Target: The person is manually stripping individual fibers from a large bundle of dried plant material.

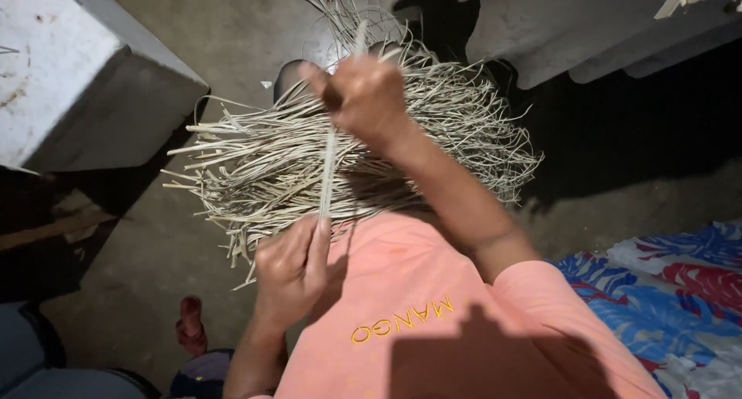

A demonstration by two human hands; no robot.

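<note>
A single pale cane strip (328,171) runs nearly upright between my two hands. My right hand (363,97) is closed on its upper part, above a large heap of similar pale strips (255,163) lying on the concrete floor. My left hand (292,271) pinches the strip's lower end, close to my body. I wear an orange-pink shirt (410,298) that fills the bottom middle of the view.
A grey concrete block (69,74) stands at the upper left and a concrete slab (587,28) at the upper right. A blue, red and white patterned cloth (665,291) lies at the right. A foot in a red sandal (189,325) shows at the lower left.
</note>
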